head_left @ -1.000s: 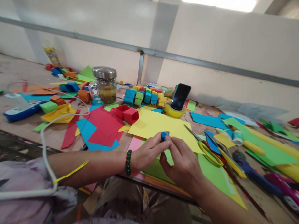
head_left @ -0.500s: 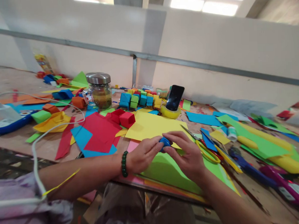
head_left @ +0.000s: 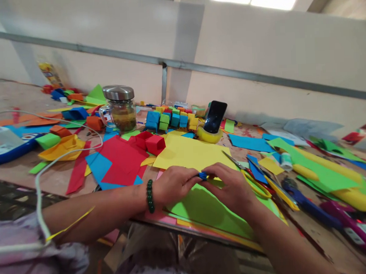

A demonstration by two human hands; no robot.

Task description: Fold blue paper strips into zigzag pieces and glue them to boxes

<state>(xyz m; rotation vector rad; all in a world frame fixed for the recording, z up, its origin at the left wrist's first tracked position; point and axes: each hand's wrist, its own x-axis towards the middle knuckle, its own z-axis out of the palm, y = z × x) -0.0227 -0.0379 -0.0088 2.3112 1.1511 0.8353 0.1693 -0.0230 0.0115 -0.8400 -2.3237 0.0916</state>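
Observation:
Between my two hands is a small piece of blue folded paper (head_left: 203,175), mostly covered by fingers. My left hand (head_left: 173,186), with a green bead bracelet (head_left: 150,196) on its wrist, pinches the left side of the piece. From the right, the thumb and fingertips of my right hand (head_left: 232,187) close on its other side. Both hands are just above green paper sheets (head_left: 201,209) and the near edge of a yellow sheet (head_left: 186,151). Scissors with yellow handles (head_left: 256,186) lie just beyond my right hand.
Red paper (head_left: 123,159) and paper cubes (head_left: 155,144) lie left of the yellow sheet. Behind are a glass mug (head_left: 121,113) and a phone (head_left: 215,116) propped in a tape roll (head_left: 209,135). A white cable (head_left: 38,187) crosses at left. A utility knife (head_left: 279,189) lies at right.
The blue paper shows less between my fingers and looks flatter, as my hands pinch closer around it. The camera view has shifted slightly.

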